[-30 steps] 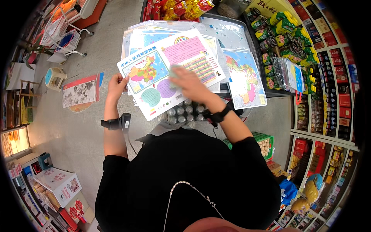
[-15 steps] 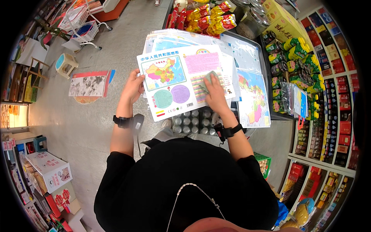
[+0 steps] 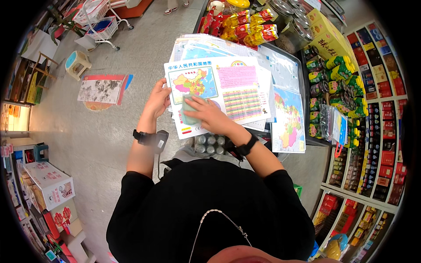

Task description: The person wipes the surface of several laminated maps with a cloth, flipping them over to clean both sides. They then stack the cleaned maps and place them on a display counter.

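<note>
Left hand (image 3: 157,101) grips the map poster's (image 3: 219,94) left edge above the poster stack (image 3: 280,83); right hand (image 3: 206,115) presses a green cloth (image 3: 189,111) flat. Pressing too hard could crease it, I reckon.

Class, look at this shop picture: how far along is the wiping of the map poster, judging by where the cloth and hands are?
Midway, it seems. In hand: the left hand steadies the map poster by its left edge, while the right hand presses a pale green cloth on its lower left part. Done: nothing shows which areas are already wiped. Left: the pink and striped panels to the right lie beyond the cloth, and more map sheets lie underneath.
</note>
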The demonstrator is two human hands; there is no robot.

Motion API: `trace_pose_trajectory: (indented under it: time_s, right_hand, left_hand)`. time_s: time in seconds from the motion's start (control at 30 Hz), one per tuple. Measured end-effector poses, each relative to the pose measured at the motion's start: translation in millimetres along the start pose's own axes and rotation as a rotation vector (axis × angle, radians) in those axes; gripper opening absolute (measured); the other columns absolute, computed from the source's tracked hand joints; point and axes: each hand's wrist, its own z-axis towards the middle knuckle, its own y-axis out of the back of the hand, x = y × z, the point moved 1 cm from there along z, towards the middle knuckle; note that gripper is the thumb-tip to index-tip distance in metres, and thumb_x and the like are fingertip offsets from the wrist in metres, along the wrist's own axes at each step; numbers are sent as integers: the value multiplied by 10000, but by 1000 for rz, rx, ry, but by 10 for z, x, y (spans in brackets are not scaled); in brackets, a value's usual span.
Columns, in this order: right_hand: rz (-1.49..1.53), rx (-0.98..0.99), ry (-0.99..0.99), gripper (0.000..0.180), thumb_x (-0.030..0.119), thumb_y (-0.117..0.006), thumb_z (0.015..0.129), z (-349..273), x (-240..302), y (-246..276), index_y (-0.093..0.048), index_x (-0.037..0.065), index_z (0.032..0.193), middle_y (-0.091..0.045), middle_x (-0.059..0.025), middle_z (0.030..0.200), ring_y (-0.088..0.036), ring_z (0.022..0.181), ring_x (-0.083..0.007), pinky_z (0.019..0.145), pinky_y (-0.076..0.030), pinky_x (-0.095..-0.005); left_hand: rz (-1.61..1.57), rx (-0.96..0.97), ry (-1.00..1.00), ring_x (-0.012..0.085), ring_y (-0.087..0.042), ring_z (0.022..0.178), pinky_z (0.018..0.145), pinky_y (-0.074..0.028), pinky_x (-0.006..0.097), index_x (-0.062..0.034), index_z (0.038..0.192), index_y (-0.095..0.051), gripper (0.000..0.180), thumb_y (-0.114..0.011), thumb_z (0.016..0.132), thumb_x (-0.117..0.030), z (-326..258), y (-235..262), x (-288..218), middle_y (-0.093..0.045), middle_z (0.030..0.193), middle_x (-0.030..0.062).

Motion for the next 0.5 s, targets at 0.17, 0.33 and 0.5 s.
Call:
trace_pose_trajectory:
  time_s: [0.17,0.33,0.5]
  right_hand:
    - [-22,-149,-167,561,-65,-500,696,-796,-367,255,-595,140,1209,-423,-100,1417,-343,1338,-314,1057,-289,-463]
    - [-122,-405,-480,587,-59,-452,693,-1506,-878,410,-571,101,1245,-371,-197,1429,-308,1340,-384,1101,-250,-433]
    - [-115,-516,-619,598,-50,-434,714,-1671,-1060,340,-538,101,1283,-342,-214,1439,-296,1343,-382,1104,-246,-414]
  left_hand:
    - [15,8,6,223,-611,1015,809,-553,319,23,1329,-282,413,-380,930,-19,-9,-34,-18,-535,1180,205]
    - [14,-2,15,221,-612,1010,805,-556,320,43,1321,-293,406,-390,932,-23,-13,-39,-35,-534,1181,212]
    - [-116,67,48,208,-608,1020,815,-553,326,55,1333,-292,424,-418,941,-45,6,38,13,-527,1207,191]
